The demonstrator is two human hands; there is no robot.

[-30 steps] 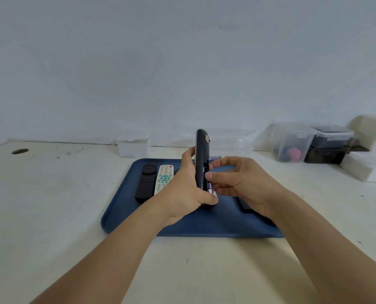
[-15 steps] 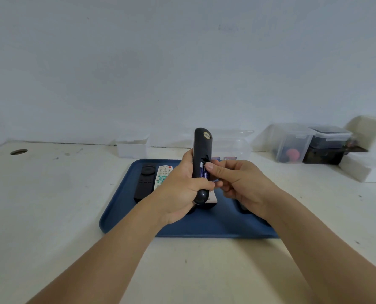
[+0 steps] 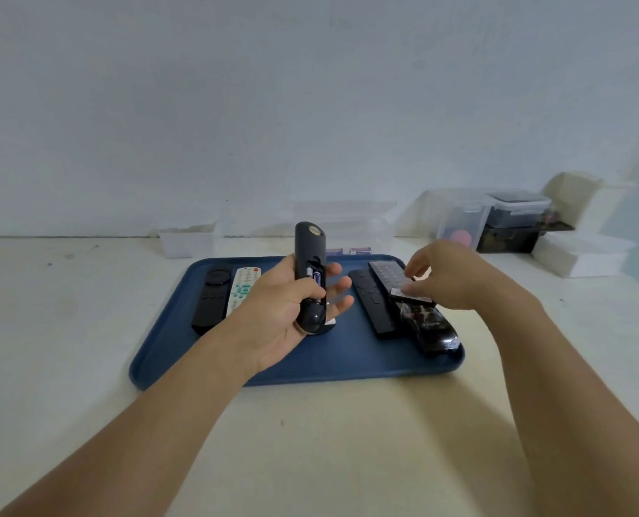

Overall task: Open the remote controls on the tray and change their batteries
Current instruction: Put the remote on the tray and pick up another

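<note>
My left hand [image 3: 288, 311] grips a black remote [image 3: 309, 255] upright over the blue tray [image 3: 310, 363]. Its back faces me, the battery bay is open, and a purple-labelled battery [image 3: 316, 279] sits inside. My right hand [image 3: 448, 278] is over the right side of the tray. Its bent fingertips touch a flat black remote with a button grid [image 3: 389, 276], which lies across a slim black remote [image 3: 372, 304] and a glossy black remote [image 3: 430, 326]. On the tray's left lie a black remote [image 3: 211, 296] and a white remote with teal buttons [image 3: 242, 289].
A small white tub [image 3: 187, 242] and a clear lidded box [image 3: 351, 223] stand behind the tray, with purple battery packs [image 3: 359, 251] at its far edge. Clear and dark containers [image 3: 497, 222] and white boxes [image 3: 579, 255] crowd the back right. A small white piece [image 3: 331, 322] lies under the held remote.
My right hand has left the held remote's battery bay and moved right, onto the remotes on the tray's right side. My left hand has turned the remote so its open bay faces me.
</note>
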